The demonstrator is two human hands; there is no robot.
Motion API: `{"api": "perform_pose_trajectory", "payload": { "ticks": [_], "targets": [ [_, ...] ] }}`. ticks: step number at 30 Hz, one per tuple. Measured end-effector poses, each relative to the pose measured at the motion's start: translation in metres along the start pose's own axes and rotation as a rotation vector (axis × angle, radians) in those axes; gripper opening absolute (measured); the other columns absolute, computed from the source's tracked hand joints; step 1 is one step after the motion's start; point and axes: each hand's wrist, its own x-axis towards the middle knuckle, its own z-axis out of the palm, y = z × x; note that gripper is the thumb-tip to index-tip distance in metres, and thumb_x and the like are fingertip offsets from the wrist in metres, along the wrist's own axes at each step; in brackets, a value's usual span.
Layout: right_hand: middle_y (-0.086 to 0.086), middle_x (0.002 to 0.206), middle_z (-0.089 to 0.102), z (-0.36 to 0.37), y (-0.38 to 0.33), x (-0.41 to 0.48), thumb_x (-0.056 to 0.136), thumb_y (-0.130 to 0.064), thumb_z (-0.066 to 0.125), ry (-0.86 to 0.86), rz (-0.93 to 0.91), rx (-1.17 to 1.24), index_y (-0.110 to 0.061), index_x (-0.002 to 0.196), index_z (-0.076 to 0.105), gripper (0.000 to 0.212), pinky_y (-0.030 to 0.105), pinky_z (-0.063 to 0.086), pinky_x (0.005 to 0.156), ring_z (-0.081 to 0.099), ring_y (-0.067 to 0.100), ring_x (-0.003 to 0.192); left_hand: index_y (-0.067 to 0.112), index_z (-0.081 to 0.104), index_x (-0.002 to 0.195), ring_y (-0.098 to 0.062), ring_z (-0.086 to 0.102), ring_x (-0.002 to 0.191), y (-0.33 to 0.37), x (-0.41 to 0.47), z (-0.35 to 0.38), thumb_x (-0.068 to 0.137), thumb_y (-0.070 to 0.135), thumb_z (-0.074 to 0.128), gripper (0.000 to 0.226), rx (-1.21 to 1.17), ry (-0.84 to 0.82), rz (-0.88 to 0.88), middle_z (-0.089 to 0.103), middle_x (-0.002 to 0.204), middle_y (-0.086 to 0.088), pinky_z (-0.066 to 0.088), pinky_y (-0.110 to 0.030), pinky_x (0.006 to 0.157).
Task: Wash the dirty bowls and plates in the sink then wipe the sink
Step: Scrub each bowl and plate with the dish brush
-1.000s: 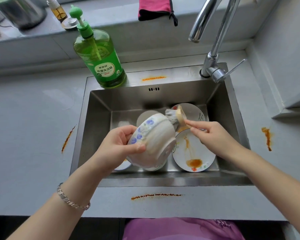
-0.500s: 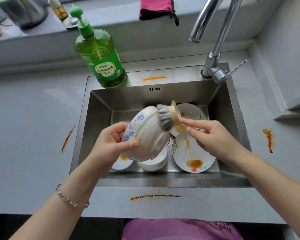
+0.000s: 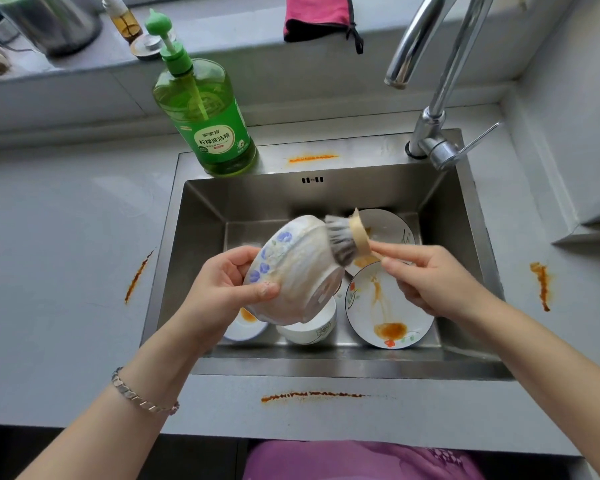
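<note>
Head view. Holding a cream ceramic bowl with blue flowers (image 3: 291, 271) above the stainless steel sink (image 3: 257, 202), left hand (image 3: 222, 292) grip curled round its rim, base tipped outward, probably to expose the outside for scrubbing. Pinching a round wooden brush with grey bristles (image 3: 343, 239) in right hand (image 3: 433, 282) grip, bristles against the bowl. Below, sauce-stained white plates (image 3: 388, 306). On the green soap bottle (image 3: 208, 109), Chinese label, apparently "柠檬洗洁精".

Tilted floral bowl (image 3: 291, 271) over sink (image 3: 326, 367)

Home kitchen (steel sink (image 3: 201, 216), tap (image 3: 426, 129), dish soap (image 3: 208, 119))
</note>
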Motion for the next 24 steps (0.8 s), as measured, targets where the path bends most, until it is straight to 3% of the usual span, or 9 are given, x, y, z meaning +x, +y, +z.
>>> {"api": "perform_pose_trajectory", "payload": {
  "ticks": [2,5,10,12,15,17,19,21,24],
  "targets": [
    [-0.011,0.040,0.028,-0.002,-0.002,0.004,0.095,-0.009,0.046,0.003,-0.021,-0.004,-0.037,0.112,0.058,0.035,0.014,0.020,0.035,0.022,0.003,0.035,0.010,0.068,0.093,-0.020,0.070,0.082,0.000,0.001,0.000,0.037,0.047,0.090,0.071,0.001,-0.002,-0.006,0.073,0.086,-0.005,0.056,-0.025,0.062],
    [-0.012,0.039,0.031,0.001,0.000,0.009,0.096,-0.010,0.046,0.006,0.050,-0.070,-0.025,0.125,0.056,0.034,0.013,0.021,0.035,0.023,0.003,0.034,0.011,0.068,0.093,-0.021,0.070,0.084,-0.002,0.000,0.002,0.036,0.049,0.090,0.072,0.019,-0.005,-0.013,0.072,0.088,-0.006,0.057,-0.026,0.064],
    [-0.019,0.031,0.039,0.002,-0.021,0.007,0.096,-0.005,0.043,-0.026,-0.059,-0.060,-0.027,0.126,0.048,0.037,0.008,0.026,0.035,0.035,0.000,0.030,0.015,0.071,0.091,-0.022,0.070,0.084,-0.004,0.001,-0.001,0.036,0.047,0.090,0.067,-0.027,0.034,-0.028,0.072,0.089,-0.007,0.056,-0.026,0.063],
    [-0.015,0.033,0.034,0.003,-0.010,0.014,0.096,-0.009,0.045,-0.011,0.023,-0.035,-0.023,0.126,0.055,0.035,0.010,0.021,0.035,0.025,0.002,0.031,0.015,0.070,0.094,-0.022,0.069,0.084,-0.001,0.001,-0.002,0.035,0.047,0.091,0.071,-0.064,0.066,-0.041,0.072,0.090,-0.007,0.056,-0.027,0.061],
    [-0.014,0.037,0.030,0.007,0.009,0.019,0.097,-0.018,0.045,-0.021,0.185,0.045,-0.037,0.122,0.055,0.032,0.012,0.018,0.036,0.023,0.004,0.032,0.012,0.066,0.098,-0.018,0.069,0.080,0.003,0.004,0.002,0.035,0.043,0.091,0.075,-0.215,0.157,-0.036,0.072,0.087,-0.004,0.057,-0.027,0.060],
    [-0.013,0.038,0.029,0.012,0.014,0.018,0.098,-0.020,0.043,-0.038,0.221,0.144,-0.044,0.115,0.054,0.031,0.012,0.017,0.035,0.022,0.004,0.032,0.012,0.064,0.100,-0.016,0.068,0.080,0.006,0.009,0.010,0.055,0.033,0.083,0.053,-0.356,0.249,-0.027,0.071,0.087,-0.002,0.058,-0.027,0.061],
    [-0.012,0.039,0.028,0.022,0.016,0.012,0.097,-0.020,0.044,-0.043,0.233,0.221,-0.045,0.105,0.055,0.028,0.011,0.016,0.034,0.021,0.003,0.032,0.013,0.062,0.098,-0.015,0.066,0.081,0.008,0.018,0.019,0.079,0.016,0.063,0.019,-0.483,0.391,-0.046,0.070,0.090,-0.002,0.058,-0.027,0.067],
    [-0.010,0.041,0.027,0.037,0.018,0.003,0.097,-0.019,0.046,-0.054,0.220,0.262,-0.045,0.101,0.056,0.028,0.011,0.015,0.034,0.020,0.003,0.032,0.013,0.060,0.096,-0.015,0.066,0.082,0.011,0.029,0.031,0.089,0.004,0.053,0.014,-0.574,0.523,-0.040,0.067,0.096,-0.005,0.057,-0.029,0.073],
    [-0.010,0.040,0.028,0.052,0.015,0.003,0.097,-0.016,0.045,0.026,0.184,0.323,-0.040,0.114,0.054,0.030,0.012,0.017,0.031,0.020,0.003,0.031,0.012,0.057,0.092,-0.011,0.069,0.070,0.015,0.041,0.045,0.088,-0.003,0.054,0.016,-0.629,0.648,-0.021,0.066,0.092,-0.006,0.059,-0.025,0.067]
  ]
}}
